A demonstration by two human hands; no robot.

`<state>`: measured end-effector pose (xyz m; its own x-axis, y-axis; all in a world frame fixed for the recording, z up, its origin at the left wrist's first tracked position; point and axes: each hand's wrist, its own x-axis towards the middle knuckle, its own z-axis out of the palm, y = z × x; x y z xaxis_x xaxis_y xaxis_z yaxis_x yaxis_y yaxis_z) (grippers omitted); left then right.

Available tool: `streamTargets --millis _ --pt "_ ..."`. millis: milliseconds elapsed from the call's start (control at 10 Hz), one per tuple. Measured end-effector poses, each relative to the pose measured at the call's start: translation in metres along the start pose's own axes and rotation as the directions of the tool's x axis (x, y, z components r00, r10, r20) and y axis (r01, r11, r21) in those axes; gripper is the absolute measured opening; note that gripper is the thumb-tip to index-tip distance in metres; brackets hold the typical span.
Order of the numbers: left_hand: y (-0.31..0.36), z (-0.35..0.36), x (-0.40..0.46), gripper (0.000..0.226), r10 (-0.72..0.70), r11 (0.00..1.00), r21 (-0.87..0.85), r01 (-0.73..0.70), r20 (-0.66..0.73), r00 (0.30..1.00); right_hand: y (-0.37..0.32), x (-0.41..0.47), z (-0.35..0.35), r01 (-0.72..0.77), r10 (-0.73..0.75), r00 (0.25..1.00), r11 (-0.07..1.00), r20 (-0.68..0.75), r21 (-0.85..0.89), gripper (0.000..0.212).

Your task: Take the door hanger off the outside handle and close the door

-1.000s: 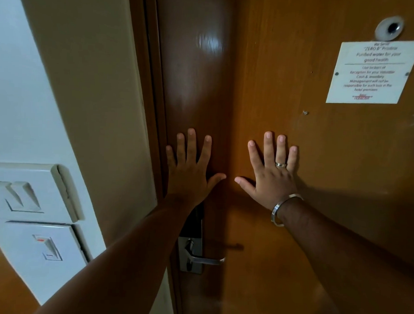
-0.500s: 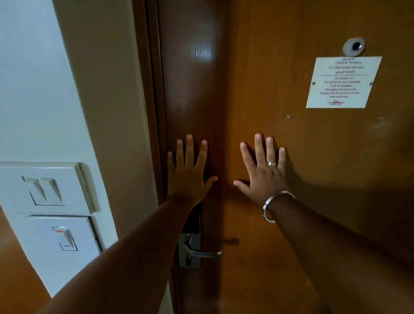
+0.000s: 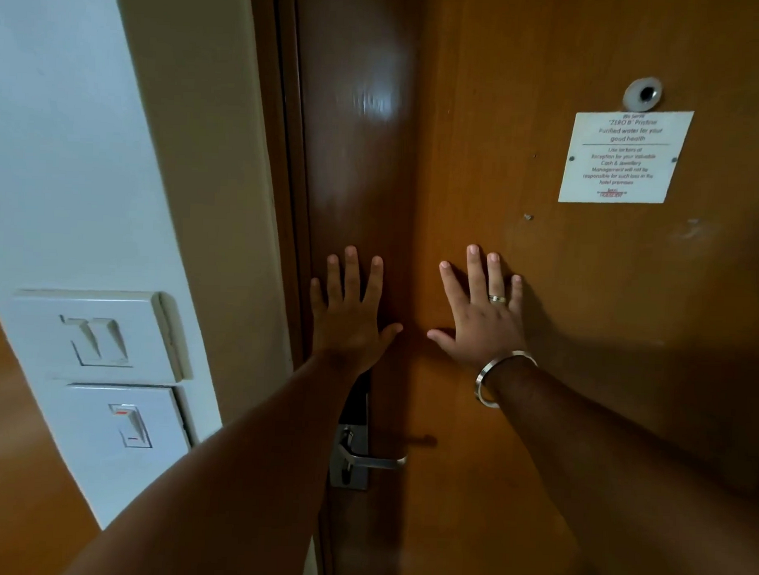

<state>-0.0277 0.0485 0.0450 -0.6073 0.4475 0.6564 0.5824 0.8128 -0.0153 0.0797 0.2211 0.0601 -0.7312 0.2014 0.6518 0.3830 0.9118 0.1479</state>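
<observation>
The brown wooden door (image 3: 515, 421) fills the view and sits flush in its frame, seen from the inside. My left hand (image 3: 351, 316) lies flat on it near the latch edge, fingers spread, holding nothing. My right hand (image 3: 482, 316), with a ring and a metal bangle, presses flat beside it, fingers apart. The inside metal lever handle (image 3: 363, 456) is below my left wrist, with nothing hanging on it. No door hanger is in view.
A white notice (image 3: 625, 156) and a peephole (image 3: 643, 94) are on the door at the upper right. The door frame (image 3: 282, 198) and a cream wall are at the left. Two white switch plates (image 3: 104, 363) are on the wall at the lower left.
Both hands stay flat on the door. The view has drawn back a little and shifted, so the notice and peephole sit lower and further left in the picture.
</observation>
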Motion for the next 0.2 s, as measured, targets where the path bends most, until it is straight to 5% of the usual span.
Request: streamTargets --millis 200 --pt "0.01 -0.02 -0.008 0.106 0.039 0.999 0.001 -0.039 0.005 0.999 0.01 -0.008 -0.027 -0.002 0.003 0.996 1.0 -0.09 0.011 0.1"
